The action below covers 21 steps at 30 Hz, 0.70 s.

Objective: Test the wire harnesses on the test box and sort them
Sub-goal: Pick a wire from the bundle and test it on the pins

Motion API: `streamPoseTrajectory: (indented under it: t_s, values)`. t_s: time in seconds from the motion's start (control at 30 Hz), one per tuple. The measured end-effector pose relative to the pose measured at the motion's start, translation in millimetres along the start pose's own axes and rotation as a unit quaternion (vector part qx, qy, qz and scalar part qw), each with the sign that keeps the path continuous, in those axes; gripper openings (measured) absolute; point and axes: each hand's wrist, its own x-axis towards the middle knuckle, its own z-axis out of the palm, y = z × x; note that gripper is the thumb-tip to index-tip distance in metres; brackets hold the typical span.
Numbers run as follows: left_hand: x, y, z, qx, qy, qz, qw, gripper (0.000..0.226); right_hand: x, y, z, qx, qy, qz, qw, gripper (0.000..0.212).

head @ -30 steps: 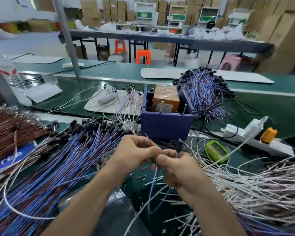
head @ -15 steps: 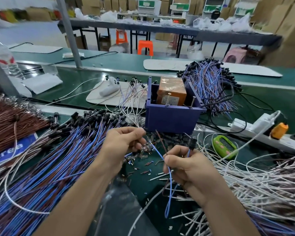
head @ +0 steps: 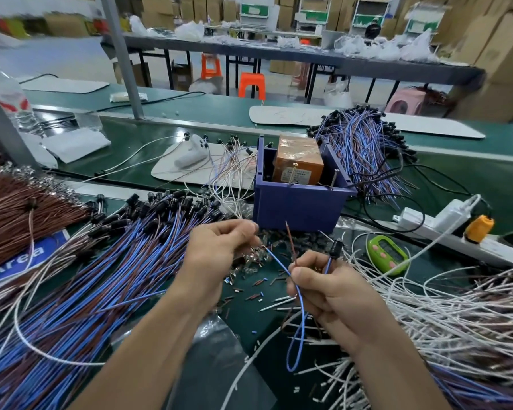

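The right hand (head: 332, 294) pinches the thin blue-and-brown wire harness (head: 335, 247) just before the dark-blue plastic test box (head: 296, 208); the left hand (head: 219, 253) curls at its blue tip, hold unclear; the free brown lead could miss its contact, giving a false fail

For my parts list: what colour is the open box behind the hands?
The box is dark violet-blue, seen clearly in the head view.

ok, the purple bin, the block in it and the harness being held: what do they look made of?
Purple bin: looks like moulded plastic, matte, uniform colour, thick straight walls.
Block: probably a box wrapped in glossy brown tape, going by the shine and wrinkles; core hidden.
Harness: thin blue and brown plastic-sheathed wire, black moulded plug.
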Motion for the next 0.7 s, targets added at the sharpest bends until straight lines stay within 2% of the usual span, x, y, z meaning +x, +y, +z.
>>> streamPoseTrajectory:
  t_s: [0.07, 0.13, 0.2, 0.23, 0.3, 0.37, 0.43, 0.47, 0.53, 0.6, 0.7]
  values:
    - [3, 3, -6, 0.003, 0.037, 0.042, 0.998, 0.016, -1, -2, 2, 0.021, 0.0, -0.019, 1.0, 0.028]
    - [0, 5, -10, 0.103, 0.033, 0.102, 0.989, 0.028, 0, -4, 3, 0.046, 0.019, -0.045, 0.998, 0.029]
    - [-9, 5, -3, 0.187, -0.022, 0.113, 0.976, 0.025, 2, -5, 4, 0.059, 0.046, -0.074, 0.994, 0.036]
    - [-15, 3, 5, 0.188, -0.072, 0.095, 0.975, 0.017, 2, -4, 6, 0.054, 0.062, -0.087, 0.993, 0.038]
    - [-27, -1, 20, 0.155, -0.153, 0.055, 0.975, 0.021, 2, -3, 9, 0.023, 0.095, -0.112, 0.989, 0.039]
    - [-30, -6, 32, 0.114, -0.171, 0.042, 0.978, 0.025, 2, -2, 10, -0.008, 0.126, -0.129, 0.984, 0.035]
    - [-29, -5, 36, 0.083, -0.164, 0.051, 0.982, 0.017, 0, -5, 10, -0.018, 0.143, -0.143, 0.979, 0.029]
    - [-27, -2, 38, 0.072, -0.146, 0.054, 0.985, 0.02, -1, -8, 10, -0.014, 0.149, -0.153, 0.977, 0.024]
    - [-20, 5, 40, 0.058, -0.083, 0.049, 0.994, 0.031, -1, -17, 8, 0.001, 0.175, -0.176, 0.969, 0.019]
    - [-14, 17, 43, 0.049, -0.036, 0.046, 0.997, 0.028, 3, -28, 4, -0.008, 0.21, -0.193, 0.959, 0.019]
    - [-7, 30, 56, 0.04, -0.041, 0.035, 0.998, 0.026, 11, -46, 2, -0.04, 0.228, -0.208, 0.95, 0.017]
